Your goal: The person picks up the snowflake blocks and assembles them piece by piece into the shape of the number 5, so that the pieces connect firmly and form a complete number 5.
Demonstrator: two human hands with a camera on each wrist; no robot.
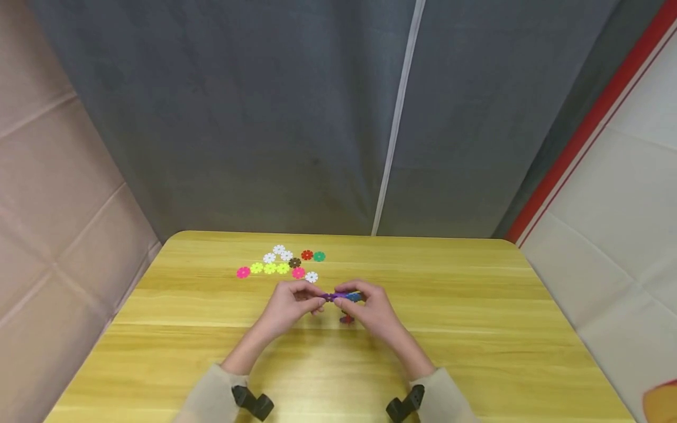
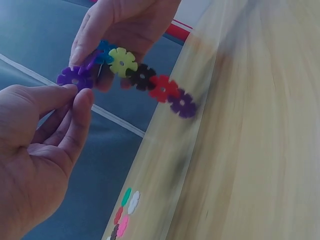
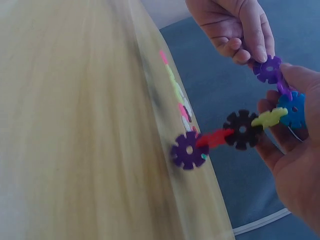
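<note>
Head view: hands (image 1: 296,305) pinch notched plastic chain (image 1: 342,297).

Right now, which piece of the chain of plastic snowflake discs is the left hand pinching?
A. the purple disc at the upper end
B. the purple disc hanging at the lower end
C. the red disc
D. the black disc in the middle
A: the left hand pinches the purple end disc between thumb and fingertip, while the right hand holds the chain of plastic snowflake discs near its blue piece.
</note>
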